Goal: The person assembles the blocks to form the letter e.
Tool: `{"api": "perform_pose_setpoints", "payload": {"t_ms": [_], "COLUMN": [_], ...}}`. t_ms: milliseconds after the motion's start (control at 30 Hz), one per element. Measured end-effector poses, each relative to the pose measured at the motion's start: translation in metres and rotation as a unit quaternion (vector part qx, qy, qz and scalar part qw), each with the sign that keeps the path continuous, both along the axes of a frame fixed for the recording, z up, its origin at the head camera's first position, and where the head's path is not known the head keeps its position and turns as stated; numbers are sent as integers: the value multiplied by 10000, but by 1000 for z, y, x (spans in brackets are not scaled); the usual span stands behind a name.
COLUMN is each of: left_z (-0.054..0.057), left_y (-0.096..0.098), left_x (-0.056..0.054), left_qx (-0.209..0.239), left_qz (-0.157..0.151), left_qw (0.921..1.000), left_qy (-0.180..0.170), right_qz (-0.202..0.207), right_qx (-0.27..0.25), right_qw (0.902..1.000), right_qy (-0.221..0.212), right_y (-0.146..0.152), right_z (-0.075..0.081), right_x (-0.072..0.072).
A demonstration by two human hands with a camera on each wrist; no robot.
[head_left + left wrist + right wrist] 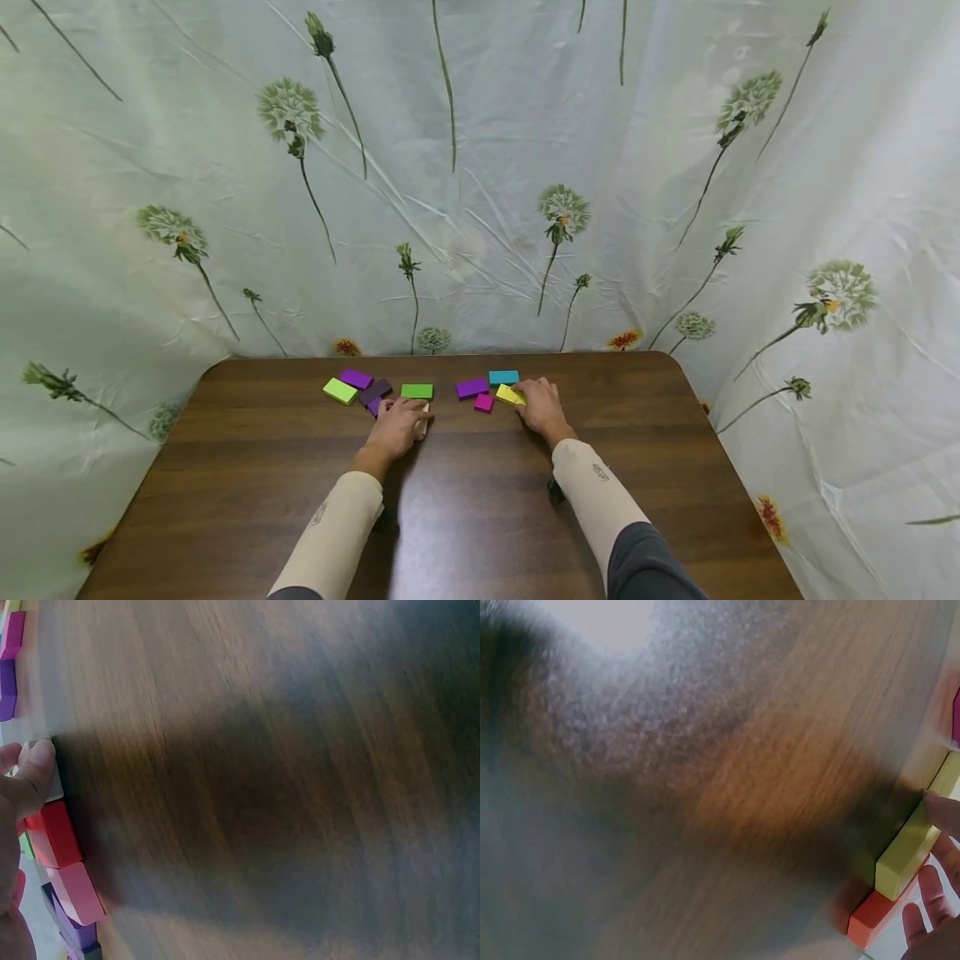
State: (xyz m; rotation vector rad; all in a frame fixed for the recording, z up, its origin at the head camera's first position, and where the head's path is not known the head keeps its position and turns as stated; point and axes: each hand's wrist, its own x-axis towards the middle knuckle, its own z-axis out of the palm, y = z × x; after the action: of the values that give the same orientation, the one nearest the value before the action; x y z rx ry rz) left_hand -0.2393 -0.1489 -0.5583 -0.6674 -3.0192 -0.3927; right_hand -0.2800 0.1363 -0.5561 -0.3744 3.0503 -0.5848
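My left hand (397,427) pinches a whitish wooden block (54,782), the thumb lying on its near side. Red (56,834) and pink (76,892) blocks line up beside it in the left wrist view, mostly hidden under the hand in the head view. My right hand (542,407) holds a yellow block (508,394) by its right part, thumb against the near face. Beside the yellow block, an orange-red block (870,921) lies under the other fingers in the right wrist view. A magenta block (483,403) lies left of the yellow one.
Behind the left hand lie green (417,391), lime (341,391), purple (356,379) and dark (375,392) blocks. Purple (472,388) and blue (503,377) blocks lie near the right hand. The brown table (480,517) ends at a flowered curtain (480,208).
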Motion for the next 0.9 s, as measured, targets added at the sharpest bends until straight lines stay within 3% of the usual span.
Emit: {"api": "perform_pose_setpoints", "payload": {"t_ms": [467, 733, 900], "left_z": [-3, -2, -2], "left_y": [1, 1, 2], "left_x": [-2, -1, -2], "left_qx": [-207, -221, -190], "left_qz": [-5, -25, -42], "left_qw": [9998, 9997, 9998], "left_qy": [-37, 58, 21], "right_qz": [398, 1297, 1724], "right_qx": [-315, -627, -551], "right_qw": [9986, 9890, 9834], "right_qy": [149, 344, 126], "right_y": [-5, -10, -13], "right_z": [9, 15, 13], "right_x": [15, 38, 55]}}
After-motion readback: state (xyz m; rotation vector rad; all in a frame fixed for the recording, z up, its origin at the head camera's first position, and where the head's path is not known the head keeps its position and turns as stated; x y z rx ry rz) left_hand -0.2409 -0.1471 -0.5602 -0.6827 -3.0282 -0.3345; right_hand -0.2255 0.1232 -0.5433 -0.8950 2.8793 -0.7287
